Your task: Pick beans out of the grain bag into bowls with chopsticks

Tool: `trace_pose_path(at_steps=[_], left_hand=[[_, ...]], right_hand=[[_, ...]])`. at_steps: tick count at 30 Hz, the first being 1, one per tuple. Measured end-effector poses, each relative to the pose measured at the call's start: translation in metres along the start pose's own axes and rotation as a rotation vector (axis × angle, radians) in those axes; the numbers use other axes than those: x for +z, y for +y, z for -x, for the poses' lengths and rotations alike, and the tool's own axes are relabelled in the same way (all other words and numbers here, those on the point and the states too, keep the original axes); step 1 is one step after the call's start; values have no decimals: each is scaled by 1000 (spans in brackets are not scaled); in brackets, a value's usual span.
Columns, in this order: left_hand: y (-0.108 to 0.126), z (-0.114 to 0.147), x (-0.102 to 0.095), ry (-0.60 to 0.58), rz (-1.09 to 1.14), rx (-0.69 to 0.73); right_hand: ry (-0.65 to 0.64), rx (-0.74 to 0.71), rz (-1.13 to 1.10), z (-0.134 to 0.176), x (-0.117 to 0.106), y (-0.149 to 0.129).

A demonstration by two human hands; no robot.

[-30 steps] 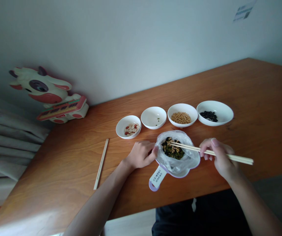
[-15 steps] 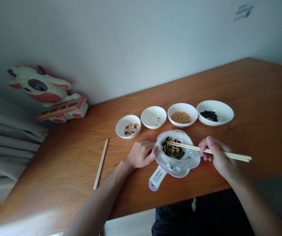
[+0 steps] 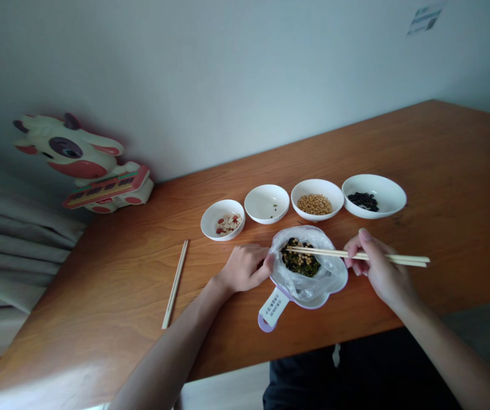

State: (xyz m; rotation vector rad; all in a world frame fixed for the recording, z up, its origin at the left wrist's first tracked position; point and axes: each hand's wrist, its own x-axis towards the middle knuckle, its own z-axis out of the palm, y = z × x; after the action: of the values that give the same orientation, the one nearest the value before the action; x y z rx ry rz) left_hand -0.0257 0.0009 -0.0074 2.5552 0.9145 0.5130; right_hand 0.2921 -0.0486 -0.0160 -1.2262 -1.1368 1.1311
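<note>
Two pale chopsticks [image 3: 330, 252] are what I have in the right hand [image 3: 381, 274], its thumb and fingers closed around them, the rear ends jutting out past the knuckles. Their tips sit close together among the mixed beans [image 3: 301, 263], black, green and tan; from where I sit I cannot tell if a bean is caught between them. The beans lie in a clear plastic bag [image 3: 288, 280] lining a purple-rimmed dish [image 3: 318, 302] near the front edge of the bench [image 3: 112, 273], its handle [image 3: 266, 326] pointing toward that edge and bearing a white label [image 3: 274, 307]. My left hand [image 3: 247, 267] rests at the dish's left side, fingers curled and thumb touching the bag; I cannot tell whether they pinch it. Beyond the dish, toward the back edge, I see four white bowls in a row. Going left to right, the first bowl [image 3: 210, 219] has pale and reddish pieces, the second bowl [image 3: 259, 208] a few green bits, the third bowl [image 3: 313, 187] tan beans, the fourth bowl [image 3: 388, 200] black ones. A spare pair of chopsticks [image 3: 175, 285] lies left of my left forearm, and a cow toy [image 3: 89, 162] stands at the back left corner.
</note>
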Motion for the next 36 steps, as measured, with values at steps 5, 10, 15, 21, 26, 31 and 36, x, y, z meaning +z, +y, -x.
trace_pose_path(at_steps=[5, 10, 15, 21, 26, 31, 36], left_hand=[[0, 0, 0, 0, 0, 0], [-1, 0, 0, -6, -11, 4], [0, -1, 0, -7, -9, 2], [1, -1, -1, -9, -2, -6], [1, -1, -1, -12, -3, -13], [0, -1, -1, -21, -16, -14], [0, -1, -1, -17, -17, -9]], right_hand=[[30, 5, -79, 0, -1, 2], [45, 24, -102, -1, -3, 4], [-4, 34, -116, 1, -3, 1], [-78, -9, -85, 7, -1, 0], [-105, -79, -82, 10, -1, -1], [-112, -137, -32, 11, -2, 5], [-121, -187, 13, 12, -3, 13]])
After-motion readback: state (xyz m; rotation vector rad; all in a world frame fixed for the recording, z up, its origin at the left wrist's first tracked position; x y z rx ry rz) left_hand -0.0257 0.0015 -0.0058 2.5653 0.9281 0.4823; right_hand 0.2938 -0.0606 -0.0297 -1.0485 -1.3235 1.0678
